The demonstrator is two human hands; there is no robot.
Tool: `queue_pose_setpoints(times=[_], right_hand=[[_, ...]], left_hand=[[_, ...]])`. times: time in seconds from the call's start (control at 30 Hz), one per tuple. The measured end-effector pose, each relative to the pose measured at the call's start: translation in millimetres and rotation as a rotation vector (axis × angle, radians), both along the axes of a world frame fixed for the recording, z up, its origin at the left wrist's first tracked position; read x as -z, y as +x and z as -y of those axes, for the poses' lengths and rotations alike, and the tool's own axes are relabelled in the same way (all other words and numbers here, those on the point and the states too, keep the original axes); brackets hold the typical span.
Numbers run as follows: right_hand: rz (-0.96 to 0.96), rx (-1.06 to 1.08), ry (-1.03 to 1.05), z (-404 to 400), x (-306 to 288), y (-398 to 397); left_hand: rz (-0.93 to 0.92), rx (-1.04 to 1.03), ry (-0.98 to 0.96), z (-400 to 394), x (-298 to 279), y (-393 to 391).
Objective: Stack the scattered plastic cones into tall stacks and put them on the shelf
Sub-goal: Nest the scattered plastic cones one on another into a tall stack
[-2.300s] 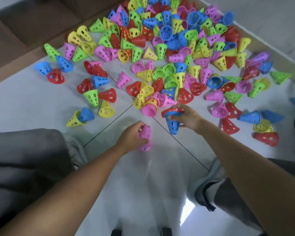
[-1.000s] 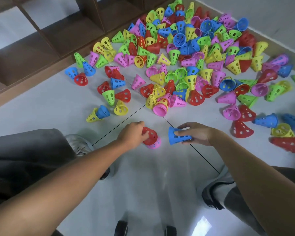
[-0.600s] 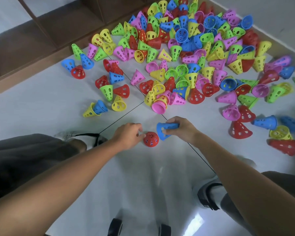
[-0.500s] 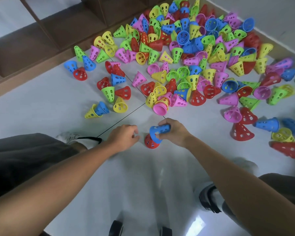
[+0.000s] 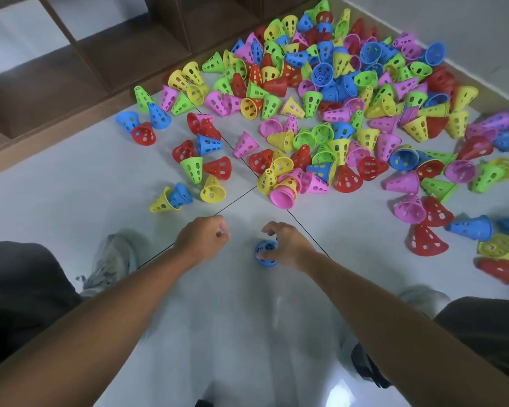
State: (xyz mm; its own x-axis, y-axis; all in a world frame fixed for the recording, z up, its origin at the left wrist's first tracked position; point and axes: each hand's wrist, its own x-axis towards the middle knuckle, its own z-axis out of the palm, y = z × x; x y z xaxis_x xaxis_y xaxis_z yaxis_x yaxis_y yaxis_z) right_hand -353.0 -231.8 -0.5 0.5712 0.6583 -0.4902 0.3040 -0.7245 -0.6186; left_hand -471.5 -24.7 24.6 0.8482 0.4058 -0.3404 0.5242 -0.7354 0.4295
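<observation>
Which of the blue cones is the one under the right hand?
The blue cone standing alone on bare floor near the feet, red showing through its holes; the right hand touches it. Other blue cones lie in the scatter.

A blue perforated plastic cone [image 5: 266, 253] near the frame's middle shows red through its holes. The heap of perforated plastic cones [image 5: 329, 113] filling the upper right mixes red, yellow, green, blue and pink, each dotted with oval holes. A plain pink plastic cup [image 5: 282, 197] lies at the heap's lower edge. The glossy floor [image 5: 71, 195] is pale grey-white, crossed by thin dark tile lines. The wooden shelf [image 5: 106, 57] at upper left is dark brown. Dark grey trousers [image 5: 21, 292] fill the left edge, beside a light grey shoe [image 5: 112, 262].
</observation>
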Motion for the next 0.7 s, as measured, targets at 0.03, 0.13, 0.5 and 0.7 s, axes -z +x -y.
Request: queue_pose_setpoints(times=[0.03,0.13,0.5,0.7], right_hand=[[0.002,0.019,-0.009,-2.0,0.6,1.4],[0.058,0.123,0.013,-7.6,4.4,7.2],[0.240,0.489,0.044,-33.8,23.2,81.7],[0.156,0.486,-0.027,-44.7,39.7,95.4]], left_hand=[[0.004,-0.015,-0.013,-1.2,0.4,1.7],[-0.009,-0.025,-0.041,-8.9,2.8,6.2],[0.120,-0.091,0.098,-90.6,20.5,15.5],[-0.117,-0.174,0.277,-124.0,36.0,27.7]])
